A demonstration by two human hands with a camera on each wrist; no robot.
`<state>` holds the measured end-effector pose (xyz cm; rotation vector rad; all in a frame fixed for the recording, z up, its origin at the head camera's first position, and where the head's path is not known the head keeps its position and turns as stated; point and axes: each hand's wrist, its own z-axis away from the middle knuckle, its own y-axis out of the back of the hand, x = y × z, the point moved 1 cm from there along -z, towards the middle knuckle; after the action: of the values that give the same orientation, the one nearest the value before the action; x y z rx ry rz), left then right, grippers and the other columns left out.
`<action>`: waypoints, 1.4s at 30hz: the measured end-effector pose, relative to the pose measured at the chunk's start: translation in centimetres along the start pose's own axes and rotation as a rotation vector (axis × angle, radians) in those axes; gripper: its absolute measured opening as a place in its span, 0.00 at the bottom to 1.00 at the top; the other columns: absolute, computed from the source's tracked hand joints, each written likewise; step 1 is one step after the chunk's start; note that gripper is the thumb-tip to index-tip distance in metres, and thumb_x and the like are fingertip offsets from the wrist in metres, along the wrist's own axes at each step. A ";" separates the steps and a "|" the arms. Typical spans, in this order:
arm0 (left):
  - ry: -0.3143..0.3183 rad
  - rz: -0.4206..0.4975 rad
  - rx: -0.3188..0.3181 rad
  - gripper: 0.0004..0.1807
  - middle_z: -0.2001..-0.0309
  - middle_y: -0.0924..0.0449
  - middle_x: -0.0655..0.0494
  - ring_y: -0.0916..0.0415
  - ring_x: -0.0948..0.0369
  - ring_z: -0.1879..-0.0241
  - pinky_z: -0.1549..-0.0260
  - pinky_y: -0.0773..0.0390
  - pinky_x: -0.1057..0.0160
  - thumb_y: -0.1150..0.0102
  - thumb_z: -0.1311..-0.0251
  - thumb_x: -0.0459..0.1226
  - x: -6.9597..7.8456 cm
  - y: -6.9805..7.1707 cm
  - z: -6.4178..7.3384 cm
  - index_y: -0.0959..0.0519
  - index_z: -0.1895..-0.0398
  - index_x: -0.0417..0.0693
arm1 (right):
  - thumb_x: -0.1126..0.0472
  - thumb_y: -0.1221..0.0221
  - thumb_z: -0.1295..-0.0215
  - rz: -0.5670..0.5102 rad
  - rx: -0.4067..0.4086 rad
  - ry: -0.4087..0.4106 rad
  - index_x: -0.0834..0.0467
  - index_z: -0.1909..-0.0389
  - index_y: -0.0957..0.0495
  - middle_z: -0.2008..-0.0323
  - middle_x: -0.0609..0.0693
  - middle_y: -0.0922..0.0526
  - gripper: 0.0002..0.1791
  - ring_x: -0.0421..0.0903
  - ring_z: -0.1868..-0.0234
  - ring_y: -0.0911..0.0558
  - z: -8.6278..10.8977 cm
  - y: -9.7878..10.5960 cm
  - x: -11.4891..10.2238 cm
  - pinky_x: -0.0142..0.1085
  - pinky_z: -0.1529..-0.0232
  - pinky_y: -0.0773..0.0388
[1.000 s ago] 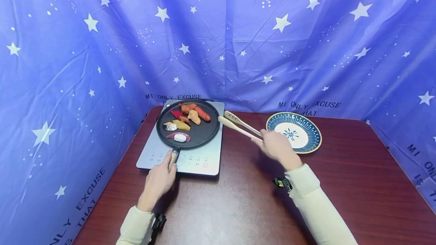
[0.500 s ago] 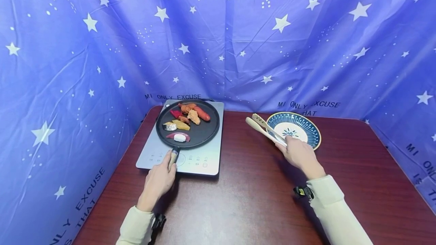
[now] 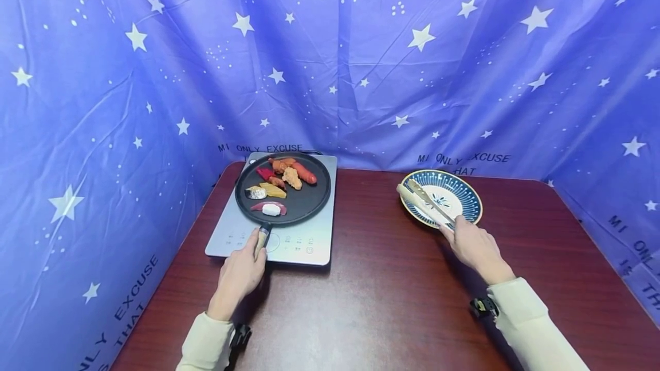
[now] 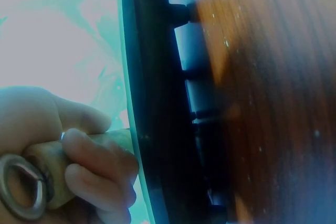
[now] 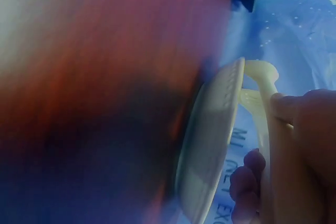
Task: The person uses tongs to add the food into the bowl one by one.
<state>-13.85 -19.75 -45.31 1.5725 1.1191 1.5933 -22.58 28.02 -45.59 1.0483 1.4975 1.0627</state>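
Note:
My left hand (image 3: 243, 268) grips the wooden handle (image 3: 262, 238) of a black frying pan (image 3: 304, 205). In the left wrist view the fingers (image 4: 97, 153) curl round this handle, which ends in a metal ring (image 4: 23, 187). Several food pieces lie in the pan, among them a red sausage (image 3: 304, 173), a fried chicken piece (image 3: 291, 177) and a white-and-pink sushi piece (image 3: 270, 209). My right hand (image 3: 479, 248) holds cream-coloured tongs (image 3: 425, 205), their tips over a blue-and-white plate (image 3: 466, 202). In the right wrist view the tong ends (image 5: 260, 72) overlap the plate's rim.
Under the pan is a silver induction cooker (image 3: 319, 239) on the dark red wooden table (image 3: 361, 302). A blue curtain (image 3: 361, 102) with white stars hangs behind and at both sides. The plate stands near the table's back edge.
My right hand has moved right with the tongs, from beside the pan to over the plate. The left hand stays on the pan handle, and the food has not moved.

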 end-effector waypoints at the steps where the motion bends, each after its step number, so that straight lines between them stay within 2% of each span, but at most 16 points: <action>1: 0.002 -0.001 -0.002 0.30 0.58 0.22 0.31 0.22 0.38 0.67 0.70 0.27 0.43 0.54 0.35 0.43 0.0 0.0 0.0 0.38 0.30 0.46 | 0.47 0.52 0.30 -0.002 -0.001 -0.004 0.67 0.69 0.36 0.76 0.66 0.24 0.24 0.66 0.78 0.24 0.1 -0.1 0.3 0.55 0.80 0.32; 11: 0.011 0.004 -0.019 0.30 0.57 0.22 0.30 0.22 0.38 0.66 0.70 0.27 0.43 0.55 0.35 0.43 -0.2 -0.1 0.1 0.39 0.30 0.45 | 0.48 0.52 0.30 -0.005 0.001 -0.030 0.67 0.70 0.36 0.78 0.65 0.26 0.24 0.67 0.77 0.24 1.2 -0.3 1.9 0.56 0.78 0.32; 20: 0.011 0.003 -0.020 0.30 0.58 0.22 0.30 0.22 0.37 0.67 0.71 0.27 0.43 0.55 0.35 0.43 -0.2 -0.3 0.0 0.39 0.30 0.45 | 0.52 0.50 0.30 0.007 0.006 -0.012 0.68 0.72 0.39 0.80 0.65 0.27 0.22 0.67 0.79 0.25 2.0 -0.3 2.8 0.57 0.77 0.32; 28: 0.005 0.006 -0.016 0.30 0.57 0.22 0.31 0.22 0.37 0.66 0.71 0.27 0.43 0.55 0.35 0.43 -0.1 -0.3 -0.1 0.39 0.30 0.45 | 0.53 0.52 0.29 -0.021 -0.047 -0.037 0.68 0.71 0.41 0.81 0.63 0.28 0.21 0.65 0.80 0.25 2.6 0.0 3.4 0.57 0.77 0.32; 37: 0.005 0.003 -0.030 0.30 0.56 0.22 0.31 0.22 0.38 0.65 0.70 0.27 0.43 0.55 0.35 0.43 -0.1 -0.1 0.0 0.39 0.30 0.45 | 0.53 0.52 0.30 0.036 -0.089 -0.044 0.68 0.71 0.42 0.83 0.63 0.28 0.21 0.63 0.83 0.26 3.3 0.2 3.6 0.55 0.82 0.33; 42: -0.004 0.001 -0.024 0.30 0.56 0.22 0.31 0.23 0.37 0.65 0.69 0.27 0.42 0.55 0.35 0.43 0.1 0.1 -0.1 0.40 0.30 0.45 | 0.54 0.50 0.32 0.044 -0.104 -0.044 0.67 0.71 0.43 0.84 0.62 0.28 0.20 0.63 0.83 0.25 3.6 0.3 3.4 0.55 0.81 0.32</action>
<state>-13.91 -19.72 -45.16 1.5603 1.0939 1.5982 -19.49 31.79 -46.51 1.0294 1.3755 1.1293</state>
